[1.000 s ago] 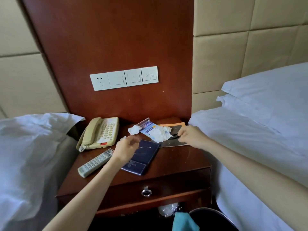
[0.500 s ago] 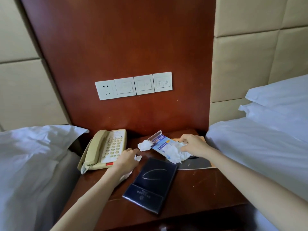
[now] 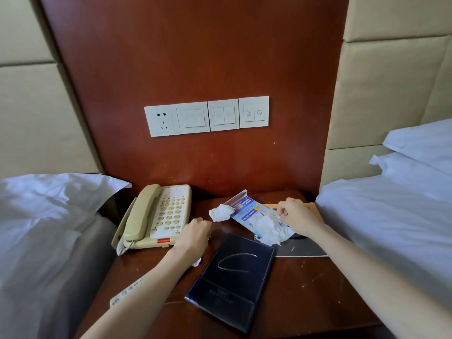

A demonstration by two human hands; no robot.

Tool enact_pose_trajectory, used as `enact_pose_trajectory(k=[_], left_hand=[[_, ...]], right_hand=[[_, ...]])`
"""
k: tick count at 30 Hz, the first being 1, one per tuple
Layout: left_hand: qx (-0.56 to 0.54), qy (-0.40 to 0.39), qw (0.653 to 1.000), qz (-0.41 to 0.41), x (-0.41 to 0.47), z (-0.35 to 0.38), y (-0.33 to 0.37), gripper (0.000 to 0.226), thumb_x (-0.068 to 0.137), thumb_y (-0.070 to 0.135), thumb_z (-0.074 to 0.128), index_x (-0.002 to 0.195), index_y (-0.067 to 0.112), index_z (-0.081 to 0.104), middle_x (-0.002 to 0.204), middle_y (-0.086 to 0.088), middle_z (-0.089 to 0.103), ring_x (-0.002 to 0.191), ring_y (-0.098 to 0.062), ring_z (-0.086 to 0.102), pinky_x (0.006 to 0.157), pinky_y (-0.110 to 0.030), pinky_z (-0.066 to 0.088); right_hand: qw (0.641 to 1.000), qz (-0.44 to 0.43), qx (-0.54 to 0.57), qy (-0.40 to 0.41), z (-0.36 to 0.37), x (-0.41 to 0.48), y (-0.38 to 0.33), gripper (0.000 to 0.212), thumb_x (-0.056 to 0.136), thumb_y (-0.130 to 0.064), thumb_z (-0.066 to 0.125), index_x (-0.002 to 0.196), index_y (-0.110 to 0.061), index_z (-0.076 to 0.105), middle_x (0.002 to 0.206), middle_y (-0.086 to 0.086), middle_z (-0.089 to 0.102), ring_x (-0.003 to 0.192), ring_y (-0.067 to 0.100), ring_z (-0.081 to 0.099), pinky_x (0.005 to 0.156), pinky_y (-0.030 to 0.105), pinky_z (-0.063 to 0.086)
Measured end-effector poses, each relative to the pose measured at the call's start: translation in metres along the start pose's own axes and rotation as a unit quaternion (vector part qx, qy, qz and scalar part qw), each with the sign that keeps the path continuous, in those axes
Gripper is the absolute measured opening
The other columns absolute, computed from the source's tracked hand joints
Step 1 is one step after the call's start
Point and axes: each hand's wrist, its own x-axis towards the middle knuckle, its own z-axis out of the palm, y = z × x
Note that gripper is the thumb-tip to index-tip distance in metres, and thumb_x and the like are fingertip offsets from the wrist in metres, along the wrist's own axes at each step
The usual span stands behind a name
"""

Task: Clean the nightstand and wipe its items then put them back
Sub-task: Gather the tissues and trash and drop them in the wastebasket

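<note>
The wooden nightstand (image 3: 308,289) carries a beige telephone (image 3: 156,216), a dark blue folder (image 3: 234,277) and a blue printed card in a clear stand (image 3: 245,210). One crumpled white tissue (image 3: 220,212) lies beside the card. A larger crumpled tissue (image 3: 267,231) lies on the card, and my right hand (image 3: 297,218) pinches its edge. My left hand (image 3: 194,237) rests curled between telephone and folder, with a small tissue scrap (image 3: 197,261) showing under it. A remote control (image 3: 123,293) is mostly hidden by my left forearm.
An orange sheet (image 3: 316,210) and a grey mat (image 3: 303,249) lie under my right hand. Beds with white linen flank the nightstand, left (image 3: 44,228) and right (image 3: 391,216). A socket and switch panel (image 3: 206,116) sits on the wood wall behind.
The view has come closer to the nightstand. My left hand has moved back from over the folder to beside the telephone. My right hand has shifted onto the larger tissue.
</note>
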Motion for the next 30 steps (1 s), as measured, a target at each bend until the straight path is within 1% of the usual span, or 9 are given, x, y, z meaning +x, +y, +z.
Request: enact_pose_trajectory(k=[5, 9, 12, 15, 18, 21, 25, 27, 30], left_hand=[[-0.073, 0.047, 0.996, -0.003, 0.000, -0.007, -0.003, 0.018, 0.085, 0.000, 0.050, 0.081, 0.015, 0.060, 0.092, -0.003, 0.053, 0.083, -0.020, 0.055, 0.066, -0.028, 0.042], [-0.129, 0.100, 0.987, -0.002, -0.006, -0.020, 0.010, 0.016, 0.081, 0.000, 0.056, 0.084, 0.011, 0.068, 0.087, -0.002, 0.060, 0.082, -0.018, 0.056, 0.067, -0.025, 0.041], [-0.188, 0.124, 0.974, -0.005, -0.015, -0.032, 0.028, 0.011, 0.080, 0.004, 0.061, 0.081, 0.012, 0.069, 0.080, 0.003, 0.061, 0.077, -0.013, 0.055, 0.061, -0.020, 0.039], [-0.240, 0.138, 0.961, 0.002, -0.027, -0.041, 0.050, 0.014, 0.081, 0.001, 0.061, 0.082, 0.010, 0.071, 0.082, 0.003, 0.065, 0.079, -0.009, 0.057, 0.063, -0.015, 0.039], [-0.278, 0.138, 0.950, 0.014, -0.042, -0.047, 0.076, 0.013, 0.080, 0.001, 0.063, 0.080, 0.010, 0.072, 0.085, -0.001, 0.069, 0.081, -0.011, 0.061, 0.065, -0.011, 0.042], [-0.292, 0.123, 0.948, 0.034, -0.056, -0.051, 0.102, 0.010, 0.080, 0.001, 0.064, 0.082, 0.006, 0.073, 0.077, 0.001, 0.064, 0.073, -0.010, 0.057, 0.058, -0.004, 0.040], [-0.320, 0.100, 0.940, 0.068, -0.069, -0.049, 0.133, 0.011, 0.079, -0.001, 0.064, 0.079, 0.008, 0.071, 0.077, 0.002, 0.065, 0.066, -0.004, 0.056, 0.060, -0.004, 0.040], [-0.324, 0.087, 0.938, 0.083, -0.075, -0.046, 0.146, 0.010, 0.079, 0.002, 0.066, 0.078, 0.011, 0.071, 0.079, 0.001, 0.066, 0.067, -0.003, 0.056, 0.063, -0.007, 0.042], [-0.332, 0.065, 0.935, 0.106, -0.087, -0.037, 0.167, 0.007, 0.080, 0.005, 0.067, 0.079, 0.011, 0.071, 0.081, -0.001, 0.067, 0.074, -0.010, 0.059, 0.070, -0.019, 0.048]], right_hand=[[1.000, 0.004, -0.020, -0.004, -0.005, -0.005, -0.001, 0.021, 0.087, 0.000, 0.048, 0.078, -0.018, 0.055, 0.089, 0.000, 0.052, 0.083, 0.022, 0.058, 0.073, 0.036, 0.051], [0.999, 0.028, 0.023, 0.021, -0.014, -0.019, 0.007, 0.036, 0.083, 0.001, 0.048, 0.060, -0.028, 0.047, 0.082, 0.003, 0.059, 0.085, 0.028, 0.060, 0.071, 0.036, 0.049], [0.996, 0.038, 0.067, 0.048, -0.030, -0.034, 0.011, 0.034, 0.083, 0.001, 0.051, 0.062, -0.026, 0.052, 0.076, -0.001, 0.058, 0.079, 0.024, 0.060, 0.071, 0.038, 0.053], [0.992, 0.023, 0.105, 0.060, -0.049, -0.054, 0.012, 0.023, 0.085, 0.002, 0.057, 0.071, -0.016, 0.059, 0.066, -0.007, 0.054, 0.071, 0.017, 0.055, 0.067, 0.027, 0.047], [0.988, 0.016, 0.142, 0.063, -0.066, -0.079, 0.015, 0.018, 0.083, 0.004, 0.061, 0.074, -0.012, 0.062, 0.065, -0.005, 0.055, 0.063, 0.010, 0.052, 0.058, 0.015, 0.040], [0.984, 0.011, 0.167, 0.065, -0.082, -0.106, 0.020, 0.018, 0.080, 0.005, 0.063, 0.071, -0.011, 0.063, 0.064, -0.003, 0.056, 0.062, 0.012, 0.053, 0.058, 0.014, 0.040], [0.979, 0.013, 0.189, 0.072, -0.100, -0.141, 0.024, 0.017, 0.077, 0.004, 0.066, 0.071, -0.011, 0.064, 0.062, -0.004, 0.056, 0.059, 0.007, 0.051, 0.052, 0.008, 0.038], [0.979, 0.017, 0.194, 0.064, -0.104, -0.158, 0.028, 0.020, 0.077, 0.003, 0.068, 0.068, -0.014, 0.063, 0.063, -0.003, 0.057, 0.060, 0.008, 0.051, 0.053, 0.008, 0.038], [0.980, 0.026, 0.190, 0.044, -0.109, -0.185, 0.038, 0.024, 0.076, 0.000, 0.068, 0.064, -0.020, 0.062, 0.066, -0.002, 0.060, 0.061, 0.008, 0.053, 0.052, 0.009, 0.039]])
